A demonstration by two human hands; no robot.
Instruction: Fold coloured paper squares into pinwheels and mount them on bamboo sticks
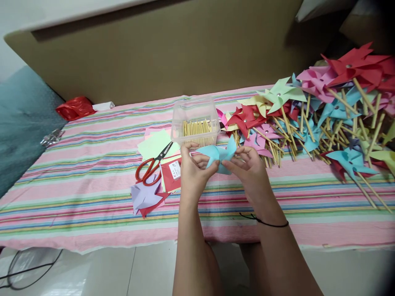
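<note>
Between my two hands is a light-blue paper pinwheel piece point(219, 153), its corners folded and no stick visible on it. My left hand point(196, 164) pinches its left side with thumb and fingers. On the right side, my right hand point(247, 162) grips it the same way, both thumbs near its lower middle. Just beyond stands a clear plastic box point(212, 107) holding many short wooden sticks point(197, 127). To the left of my left hand lie red-handled scissors point(151, 166) over coloured paper sheets point(154, 144), beside a red paper stack point(169, 181) with a small white card point(174, 169).
Cut purple paper pieces point(146, 195) lie at the front left. A large pile of pinwheels on sticks point(279, 95) covers the right side. A red plastic bag point(75, 108) and metal clips point(52, 138) sit far left on the striped cloth point(92, 172). A brown panel point(160, 53) rises behind.
</note>
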